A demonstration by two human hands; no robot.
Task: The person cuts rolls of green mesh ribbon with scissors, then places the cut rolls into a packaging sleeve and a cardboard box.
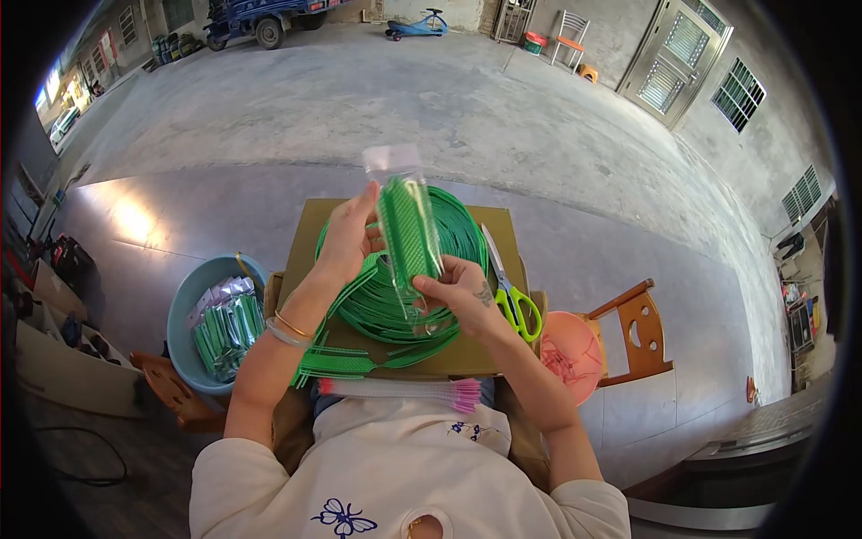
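A clear plastic bag with green strips inside and a white header is held up over the board. My left hand grips its left edge near the top. Around its lower right side, my right hand is closed with the thumb in front. Behind the bag lies a large coil of green strapping on a brown board. Scissors with lime-green handles rest at the board's right edge. Across my lap is a bundle of clear strips with pink ends.
At the left, a blue basin holds several packed green bags. A pink bowl with pink pieces sits on the right beside a wooden chair. Farther off are a blue three-wheeled vehicle and a metal door.
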